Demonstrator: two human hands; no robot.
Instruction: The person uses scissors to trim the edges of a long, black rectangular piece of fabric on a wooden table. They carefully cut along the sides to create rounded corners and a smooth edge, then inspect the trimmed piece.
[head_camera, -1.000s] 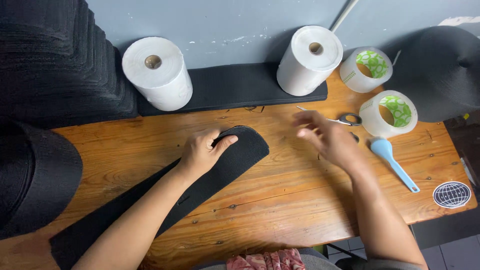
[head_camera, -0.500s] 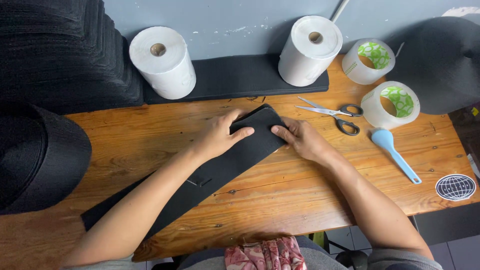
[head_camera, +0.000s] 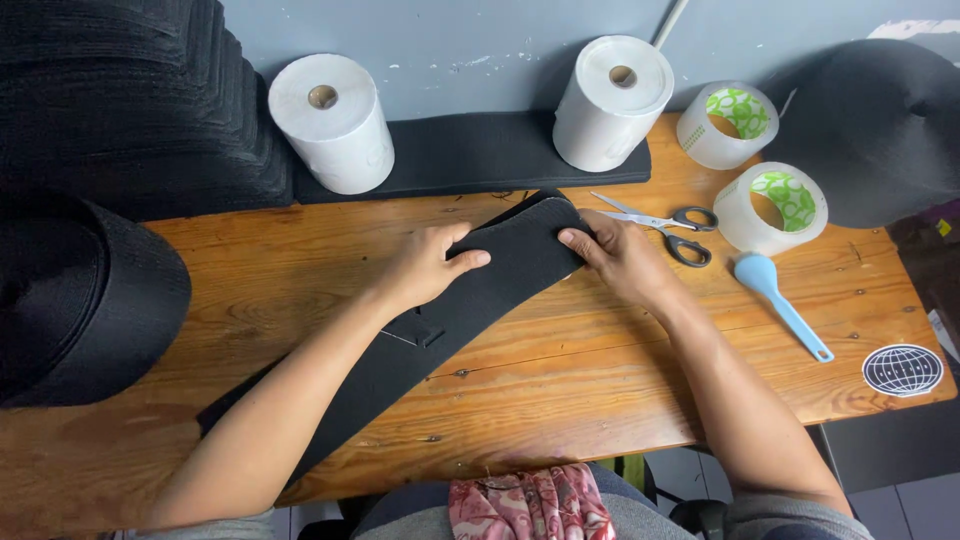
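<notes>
A long black foam strip (head_camera: 500, 275) with a rounded end lies diagonally across the wooden table (head_camera: 600, 370). My left hand (head_camera: 428, 265) rests flat on it near the rounded end, thumb stretched over the top. My right hand (head_camera: 622, 258) grips the strip's right edge at that end, fingers curled on the black material. The strip's lower part runs under my left forearm toward the table's near left corner.
Two white paper rolls (head_camera: 335, 135) (head_camera: 612, 100) stand on a black pad at the back. Scissors (head_camera: 665, 225), two tape rolls (head_camera: 772, 208) (head_camera: 727, 123) and a blue spoon-shaped tool (head_camera: 778, 300) lie to the right. Black caps (head_camera: 80, 295) (head_camera: 880, 125) and a black stack sit at the sides.
My right hand came back from the scissors area and took the strip's rounded end. The strip shifted toward the right and back, with my left hand still on it.
</notes>
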